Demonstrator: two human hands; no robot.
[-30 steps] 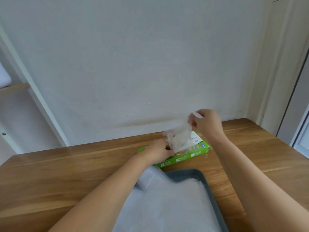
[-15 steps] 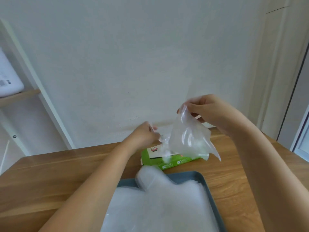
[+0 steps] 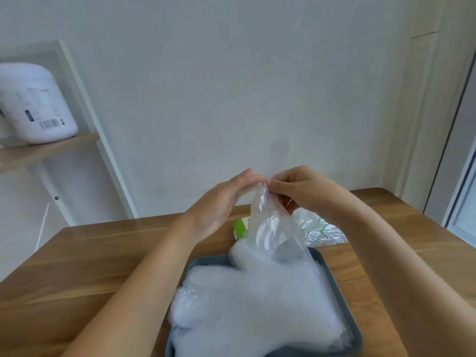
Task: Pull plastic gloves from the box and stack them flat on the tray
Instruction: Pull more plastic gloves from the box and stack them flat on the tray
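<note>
A clear plastic glove (image 3: pixel 270 228) hangs above the far end of the grey tray (image 3: pixel 340 292). My right hand (image 3: pixel 298 189) pinches its top edge. My left hand (image 3: pixel 221 207) is raised beside it with straight fingers, whose tips reach the same top edge. On the tray lies a pile of clear gloves (image 3: pixel 257 305), spilling over its left rim. The green glove box (image 3: pixel 240 228) lies on the table behind the tray, mostly hidden by the hanging glove. More clear plastic (image 3: pixel 319 229) sticks out to the right of it.
The wooden table (image 3: pixel 103 266) stands against a white wall. A white shelf frame with a wooden board (image 3: pixel 46 150) stands at the left and holds a white appliance (image 3: pixel 33 104). A door frame (image 3: pixel 461 150) runs along the right edge.
Both hands have come together over the tray with the glove. My left hand left the box area and rose to the glove's top edge. The glove now hangs lower, over the pile.
</note>
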